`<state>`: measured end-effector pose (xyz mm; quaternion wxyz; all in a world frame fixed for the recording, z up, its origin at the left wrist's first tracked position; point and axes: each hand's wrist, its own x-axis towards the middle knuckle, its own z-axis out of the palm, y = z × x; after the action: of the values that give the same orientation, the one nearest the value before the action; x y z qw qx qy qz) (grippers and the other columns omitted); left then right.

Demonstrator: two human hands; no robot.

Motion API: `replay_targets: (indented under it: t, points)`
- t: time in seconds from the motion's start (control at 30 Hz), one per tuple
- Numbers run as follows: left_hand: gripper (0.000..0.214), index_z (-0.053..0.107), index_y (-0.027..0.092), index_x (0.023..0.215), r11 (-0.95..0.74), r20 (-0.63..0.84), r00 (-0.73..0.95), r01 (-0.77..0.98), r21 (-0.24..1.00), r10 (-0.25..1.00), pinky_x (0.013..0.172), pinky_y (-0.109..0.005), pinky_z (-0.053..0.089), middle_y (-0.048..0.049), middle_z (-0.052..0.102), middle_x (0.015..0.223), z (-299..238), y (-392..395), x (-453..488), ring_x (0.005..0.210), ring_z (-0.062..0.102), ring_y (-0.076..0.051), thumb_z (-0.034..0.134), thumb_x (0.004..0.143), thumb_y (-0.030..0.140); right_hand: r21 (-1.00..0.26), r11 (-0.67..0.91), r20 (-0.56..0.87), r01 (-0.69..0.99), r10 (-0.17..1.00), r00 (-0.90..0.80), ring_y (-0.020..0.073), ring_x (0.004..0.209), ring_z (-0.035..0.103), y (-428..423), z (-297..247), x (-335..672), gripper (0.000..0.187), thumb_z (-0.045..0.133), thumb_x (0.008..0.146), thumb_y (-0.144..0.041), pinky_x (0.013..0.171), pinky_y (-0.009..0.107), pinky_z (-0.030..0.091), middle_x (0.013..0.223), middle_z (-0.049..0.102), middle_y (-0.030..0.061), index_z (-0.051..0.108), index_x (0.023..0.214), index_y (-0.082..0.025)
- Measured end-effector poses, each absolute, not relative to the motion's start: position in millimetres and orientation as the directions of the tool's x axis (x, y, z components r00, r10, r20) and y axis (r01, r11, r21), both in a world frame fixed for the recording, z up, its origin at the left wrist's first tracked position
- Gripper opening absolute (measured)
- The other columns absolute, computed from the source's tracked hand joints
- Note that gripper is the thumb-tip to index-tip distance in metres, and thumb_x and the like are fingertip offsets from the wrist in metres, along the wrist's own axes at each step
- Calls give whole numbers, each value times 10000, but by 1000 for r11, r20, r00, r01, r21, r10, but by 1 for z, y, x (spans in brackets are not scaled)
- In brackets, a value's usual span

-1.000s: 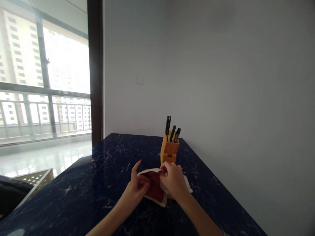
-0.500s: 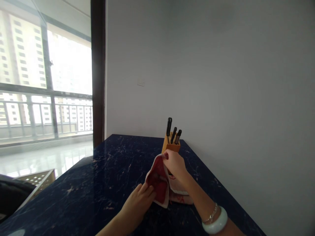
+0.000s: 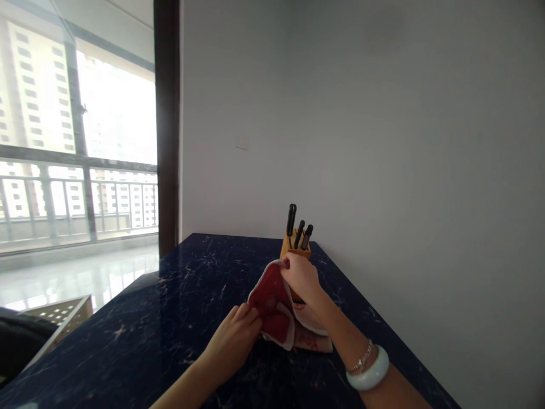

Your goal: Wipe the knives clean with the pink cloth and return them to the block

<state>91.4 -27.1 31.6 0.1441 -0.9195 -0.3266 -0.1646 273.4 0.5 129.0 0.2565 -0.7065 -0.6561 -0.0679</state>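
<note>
A red and pale cloth (image 3: 269,291) with a whitish edge is stretched between my hands, its lower folds lying on the dark table (image 3: 204,284). My right hand (image 3: 301,275) pinches the upper corner, fingers closed. Lower and to the left, my left hand (image 3: 238,335) grips the cloth's left edge with curled fingers. Red lettering shows on the pale folded part beneath my right forearm. Just beyond my right hand stands a wooden knife block (image 3: 295,243), its lower front partly hidden by that hand and the cloth. Several black-handled tools (image 3: 291,219) stick up from it.
A grey wall (image 3: 383,142) rises behind and along the right side of the table. At the lower left, a light perforated box or chair (image 3: 63,318) sits beside the table edge, near something black. Large windows (image 3: 114,136) with a railing are on the left.
The cloth has been lifted slightly and spread wider, its left edge drawn left by my left hand. My right hand has moved up a little. The view has shifted slightly.
</note>
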Motion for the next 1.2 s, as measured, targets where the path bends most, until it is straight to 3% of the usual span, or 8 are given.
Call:
replay_targets:
  t: [0.13, 0.23, 0.57, 0.77, 1.2]
  points:
    - [153, 540, 209, 921, -803, 416, 769, 581, -136, 486, 869, -357, 321, -35, 539, 1132, 45, -32, 84, 1016, 443, -218, 446, 832, 128, -260, -21, 445, 965, 885, 139, 174, 797, 608, 2, 129, 271, 104, 488, 758, -274, 597, 248, 346, 834, 656, -6, 581, 796, -252]
    - [160, 532, 215, 922, -806, 448, 751, 583, -103, 486, 872, -372, 296, -32, 586, 1013, 48, -33, 83, 1004, 457, -218, 429, 833, 132, -250, -34, 444, 968, 884, 146, 178, 800, 611, 4, 129, 269, 108, 488, 758, -270, 606, 252, 357, 841, 657, 1, 586, 800, -251]
    - [112, 509, 207, 775, -640, 531, 492, 758, 129, 690, 718, -331, 310, -7, 597, 721, 53, -23, 70, 722, 533, -190, 410, 818, 177, -206, -38, 424, 978, 897, 125, 175, 832, 605, 7, 134, 264, 145, 475, 783, -273, 637, 259, 378, 917, 645, 15, 597, 858, -252]
    - [80, 513, 221, 742, -454, 385, 318, 823, 341, 866, 728, -298, 311, 15, 616, 697, 47, -5, 59, 722, 570, -179, 442, 778, 223, -169, -20, 394, 985, 915, 87, 176, 855, 604, 14, 132, 252, 180, 464, 781, -226, 655, 261, 387, 925, 652, 27, 606, 890, -250]
    - [130, 550, 225, 688, -214, 179, 148, 875, 435, 973, 676, -307, 320, 25, 652, 698, 30, 28, 37, 776, 585, -204, 439, 741, 267, -81, 7, 309, 997, 951, 19, 207, 900, 616, 39, 124, 218, 243, 470, 746, -121, 693, 286, 427, 972, 655, 102, 628, 919, -185]
